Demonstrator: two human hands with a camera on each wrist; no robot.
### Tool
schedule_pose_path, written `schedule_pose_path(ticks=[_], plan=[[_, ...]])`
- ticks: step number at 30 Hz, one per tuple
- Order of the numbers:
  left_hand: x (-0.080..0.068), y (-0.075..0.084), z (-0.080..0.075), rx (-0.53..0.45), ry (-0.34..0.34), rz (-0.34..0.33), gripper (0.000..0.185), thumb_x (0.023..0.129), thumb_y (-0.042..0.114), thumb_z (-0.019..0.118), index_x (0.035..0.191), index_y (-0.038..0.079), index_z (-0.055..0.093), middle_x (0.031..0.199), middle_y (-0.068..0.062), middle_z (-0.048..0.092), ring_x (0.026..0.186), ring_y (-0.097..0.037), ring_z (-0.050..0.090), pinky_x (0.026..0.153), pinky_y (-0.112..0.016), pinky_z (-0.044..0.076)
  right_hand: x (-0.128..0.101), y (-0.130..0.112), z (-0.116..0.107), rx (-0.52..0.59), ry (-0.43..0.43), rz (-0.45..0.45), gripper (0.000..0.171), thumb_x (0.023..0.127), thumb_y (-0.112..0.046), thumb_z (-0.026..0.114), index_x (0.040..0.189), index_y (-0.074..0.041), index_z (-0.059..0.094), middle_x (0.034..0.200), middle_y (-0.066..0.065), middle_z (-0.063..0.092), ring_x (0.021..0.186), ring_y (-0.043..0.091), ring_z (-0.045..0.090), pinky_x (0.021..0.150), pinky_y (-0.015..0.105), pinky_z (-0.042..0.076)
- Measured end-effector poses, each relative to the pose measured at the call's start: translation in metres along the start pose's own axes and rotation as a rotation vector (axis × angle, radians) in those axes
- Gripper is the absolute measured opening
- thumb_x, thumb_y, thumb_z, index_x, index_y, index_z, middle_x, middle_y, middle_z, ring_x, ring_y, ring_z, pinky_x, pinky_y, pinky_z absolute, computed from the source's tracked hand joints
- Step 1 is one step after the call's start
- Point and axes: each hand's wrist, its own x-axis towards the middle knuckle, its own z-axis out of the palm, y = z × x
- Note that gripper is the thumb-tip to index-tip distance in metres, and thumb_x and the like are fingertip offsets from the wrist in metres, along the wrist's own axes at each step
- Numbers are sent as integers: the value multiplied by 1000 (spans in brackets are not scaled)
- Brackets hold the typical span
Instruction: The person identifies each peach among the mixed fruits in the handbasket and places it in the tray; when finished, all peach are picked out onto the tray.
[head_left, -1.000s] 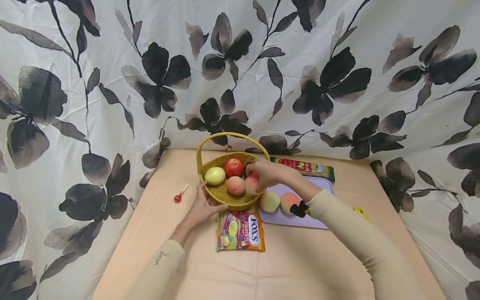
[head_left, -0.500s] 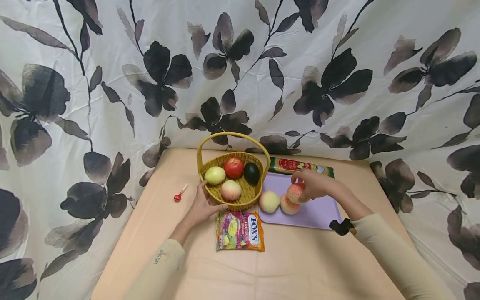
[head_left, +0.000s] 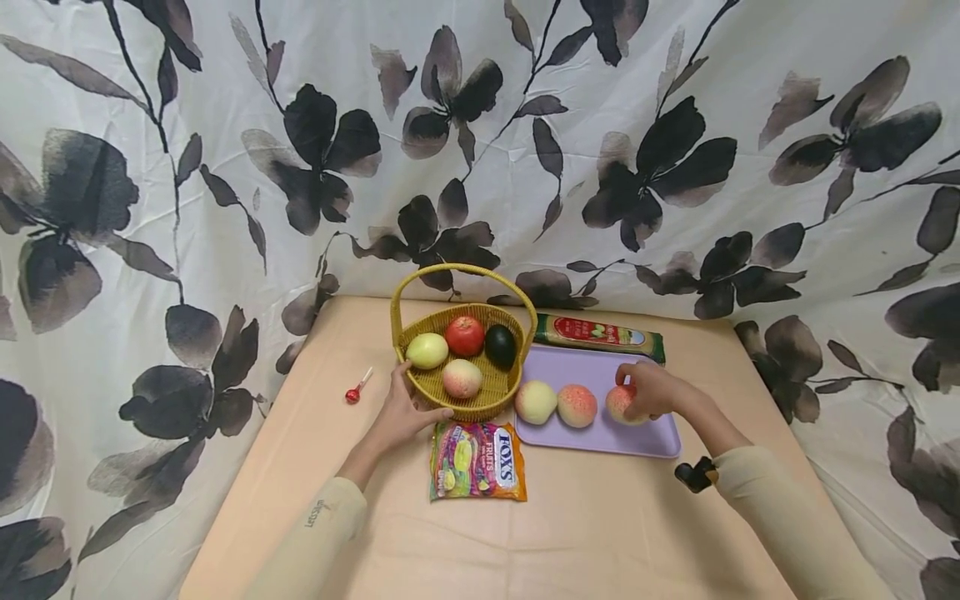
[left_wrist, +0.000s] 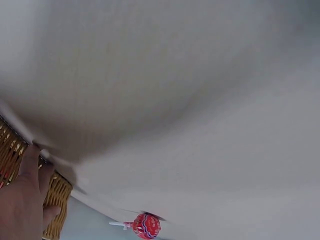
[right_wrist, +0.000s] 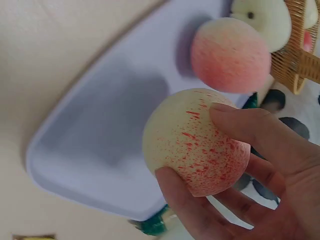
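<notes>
My right hand [head_left: 654, 392] holds a red-speckled peach [right_wrist: 197, 142] between thumb and fingers over the right part of the lilac tray [head_left: 600, 446]. Farther left on the tray sit another peach [head_left: 577, 406] and a pale yellow-green fruit [head_left: 536, 403]. My left hand [head_left: 397, 417] rests against the left front of the yellow wicker basket [head_left: 480, 412], fingers spread along its outer wall [left_wrist: 60, 200] and thumb along the front. Inside the basket lie a yellow-green fruit [head_left: 427, 351], a red fruit [head_left: 465, 336], a dark avocado-like fruit [head_left: 500, 346] and a peach [head_left: 462, 379].
A Fox's Fruits candy bag [head_left: 477, 462] lies in front of the basket. Left of the basket is a red lollipop [head_left: 353, 396]. Behind the tray lies a long green and red packet [head_left: 600, 333]. The basket's tall handle [head_left: 457, 267] arches above the fruit.
My right hand took a peach out of the basket and carried it right, past the other tray fruit, to the tray's right part. The left hand stays at the basket.
</notes>
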Motion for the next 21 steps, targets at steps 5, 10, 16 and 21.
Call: schedule_pose_path(ticks=[5, 10, 16, 21], plan=[[0, 1, 1, 1, 5, 2, 132, 77, 40, 93, 163, 12, -2, 169, -26, 23, 157, -40, 28, 128, -51, 28, 5, 6, 14, 12, 16, -2, 50, 73, -5, 85, 117, 0, 61, 99, 16, 60, 69, 20, 61, 50, 29, 58], [1, 0, 2, 1, 4, 0, 132, 76, 40, 94, 163, 13, -2, 170, -24, 21, 156, -40, 29, 127, -50, 30, 9, 8, 23, -5, 32, -7, 51, 72, -7, 87, 115, -1, 62, 99, 16, 58, 75, 22, 60, 49, 29, 58], [0, 0, 2, 17, 4, 7, 131, 78, 39, 93, 163, 11, -3, 169, -26, 22, 157, -42, 28, 127, -53, 30, 10, 6, 26, -13, 61, -29, 52, 70, -8, 89, 114, -1, 62, 99, 18, 57, 84, 26, 60, 47, 29, 58], [0, 0, 3, 5, 4, 6, 130, 79, 37, 92, 163, 11, -3, 168, -28, 26, 156, -40, 29, 126, -54, 31, 10, 8, 28, -48, 87, -54, 52, 69, -9, 90, 113, -2, 63, 98, 17, 58, 87, 26, 58, 51, 28, 57]])
